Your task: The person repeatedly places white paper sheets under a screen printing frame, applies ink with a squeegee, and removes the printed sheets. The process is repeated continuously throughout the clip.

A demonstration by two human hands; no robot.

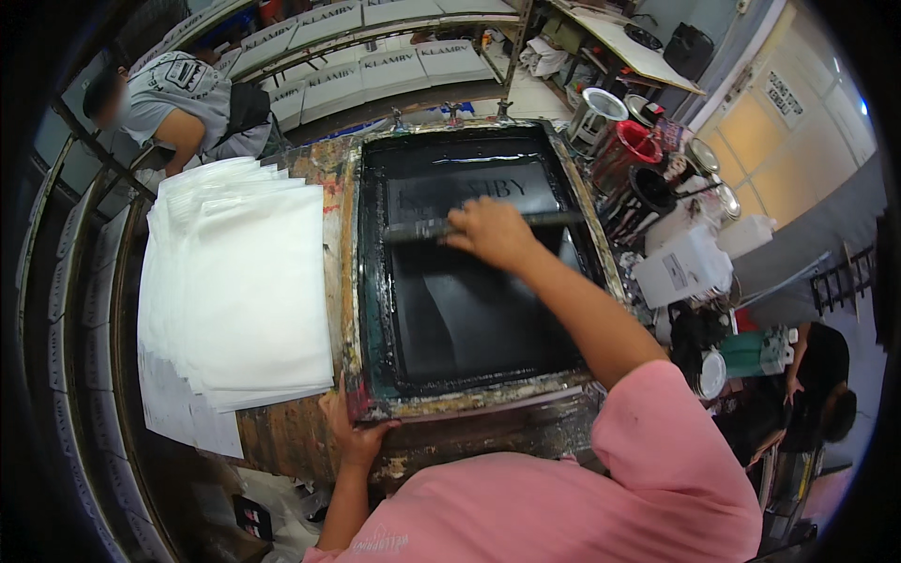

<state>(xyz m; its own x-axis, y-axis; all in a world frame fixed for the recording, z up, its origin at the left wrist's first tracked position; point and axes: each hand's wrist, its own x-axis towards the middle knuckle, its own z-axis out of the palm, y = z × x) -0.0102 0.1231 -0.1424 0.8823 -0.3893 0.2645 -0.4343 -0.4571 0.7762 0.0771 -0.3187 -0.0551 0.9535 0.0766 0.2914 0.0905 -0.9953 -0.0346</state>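
Note:
My right hand (490,230) is closed on a dark squeegee (416,230), which lies across a black-inked printing screen (488,324). Dark lettering shows through the mesh just beyond the squeegee. The screen sits in a worn, paint-stained frame (497,405). At the near left corner of that frame my left hand (355,432) grips the edge, thumb stretched to the right and a finger along the side. Left of the frame is a thick, uneven stack of white sheets (258,291). A stained wooden table (286,436) bears both.
Ink tins (601,108), a red bucket (638,141) and a white jerrycan (683,267) crowd the right side. Racks (366,80) with printed white pieces stand beyond and at left. A person (192,103) bends at the far left; another person (817,375) is at the right.

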